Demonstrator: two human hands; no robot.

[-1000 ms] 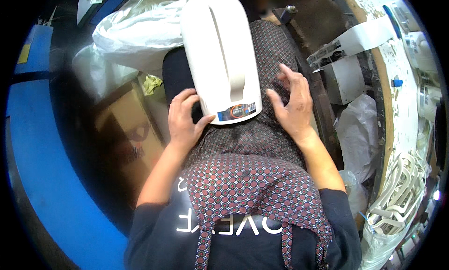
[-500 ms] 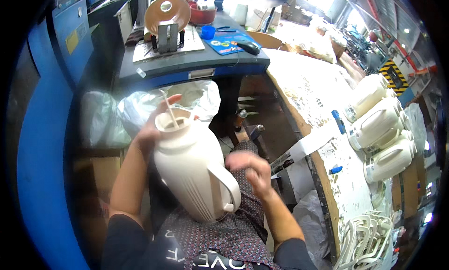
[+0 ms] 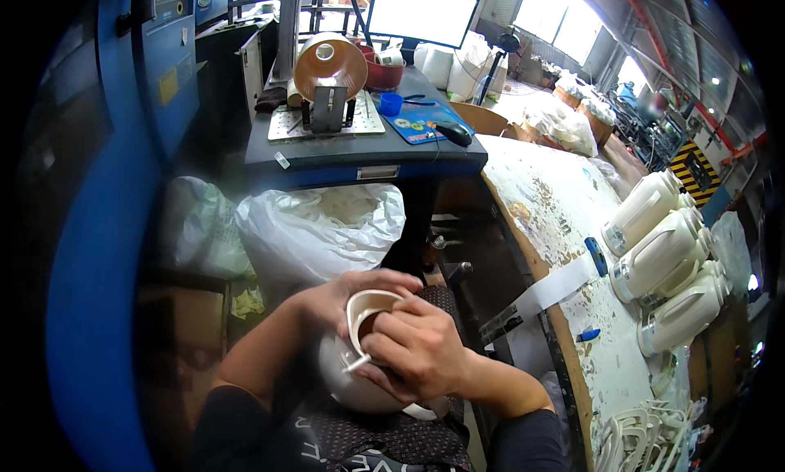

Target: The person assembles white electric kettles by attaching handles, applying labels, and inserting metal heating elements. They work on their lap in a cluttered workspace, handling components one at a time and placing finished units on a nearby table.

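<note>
A cream plastic jug [image 3: 347, 382] is upright in my lap, tilted so that its wide mouth faces me. My left hand [image 3: 347, 296] curls around the far left side of the rim, fingers over the top. With bent fingers reaching into the mouth, my right hand [image 3: 421, 349] grips the rim's right side. A short thin cream stub [image 3: 355, 363] sticks out at the near left of the rim; whether it is attached, I cannot tell. Part of the jug's handle [image 3: 425, 410] shows below my right wrist; the rest is hidden.
Ahead, a white plastic bag [image 3: 302, 235] stands below a dark desk [image 3: 327, 151] with a fixture [image 3: 329, 104] on it. On the worn white table [image 3: 540, 194] at right lie several cream jugs [image 3: 662, 255], a blue cutter [image 3: 595, 257] and loose handles [image 3: 642, 439].
The jug has come upright, its mouth nearer me. My right hand has moved from beside the handle onto the rim. My left hand has shifted around the rim. The view has tilted up.
</note>
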